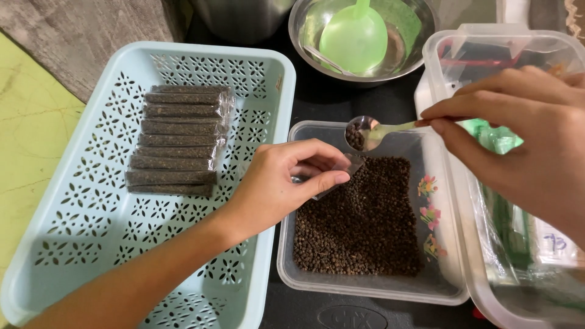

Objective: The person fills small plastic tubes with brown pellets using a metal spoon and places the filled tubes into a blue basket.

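My left hand pinches a small clear plastic sleeve open over a clear tub of black peppercorns. My right hand holds a metal spoon by its handle; the bowl carries a few peppercorns and hovers just above the sleeve's mouth.
A pale blue perforated basket on the left holds several filled narrow packets stacked in a row. A steel bowl with a green scoop sits at the back. A clear lidded box with green packaging is on the right.
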